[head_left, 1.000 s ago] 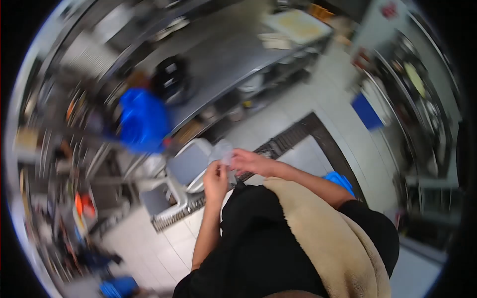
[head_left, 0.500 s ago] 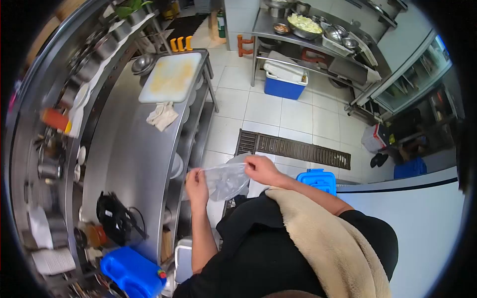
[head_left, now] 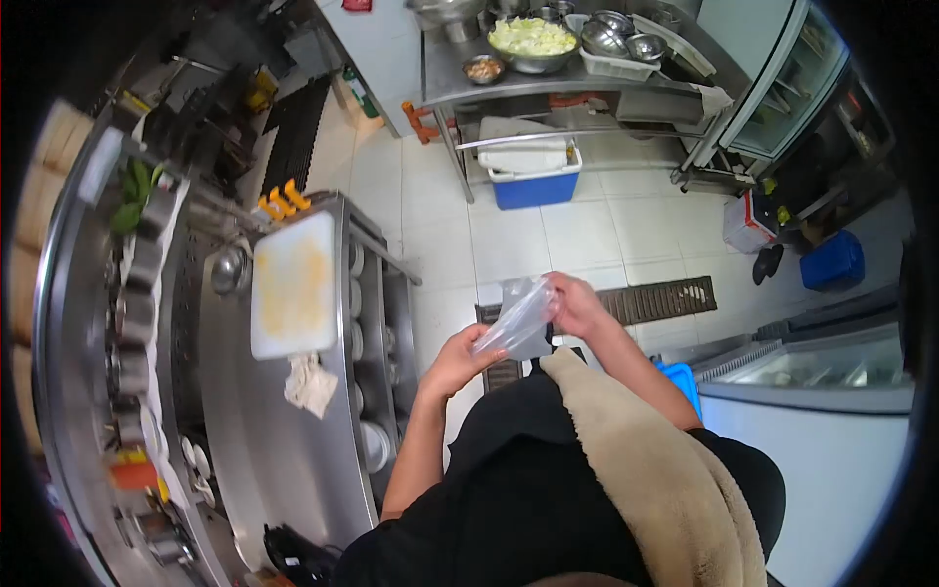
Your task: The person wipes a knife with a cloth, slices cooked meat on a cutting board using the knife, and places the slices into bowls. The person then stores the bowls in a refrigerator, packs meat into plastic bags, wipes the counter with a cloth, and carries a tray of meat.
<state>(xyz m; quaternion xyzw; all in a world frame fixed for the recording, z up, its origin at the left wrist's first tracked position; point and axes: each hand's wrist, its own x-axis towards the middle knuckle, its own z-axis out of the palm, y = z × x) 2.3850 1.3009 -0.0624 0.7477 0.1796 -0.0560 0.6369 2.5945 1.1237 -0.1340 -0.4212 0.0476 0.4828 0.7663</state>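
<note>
A clear plastic bag point(head_left: 518, 318) is stretched between my two hands in front of my body, above the tiled floor. My left hand point(head_left: 457, 363) holds its lower left end, with the fingers closed on the plastic. Its upper right end is gripped by my right hand point(head_left: 577, 305), fingers curled round it. The bag is see-through and creased; I make out nothing inside it. A beige towel point(head_left: 650, 440) hangs over my dark shirt.
Left: a steel counter point(head_left: 264, 440) with a stained cutting board point(head_left: 293, 284) and a cloth point(head_left: 311, 385). Ahead: a table with a bowl of chopped vegetables point(head_left: 533, 41), above a blue cooler point(head_left: 536, 188). Right: a white freezer point(head_left: 802, 470); a floor grate point(head_left: 655, 301) lies ahead.
The view has swung round to the right, from the counter toward the vegetable table. Both hands keep hold of the bag, which spread out between them and now hangs slanted, more bunched.
</note>
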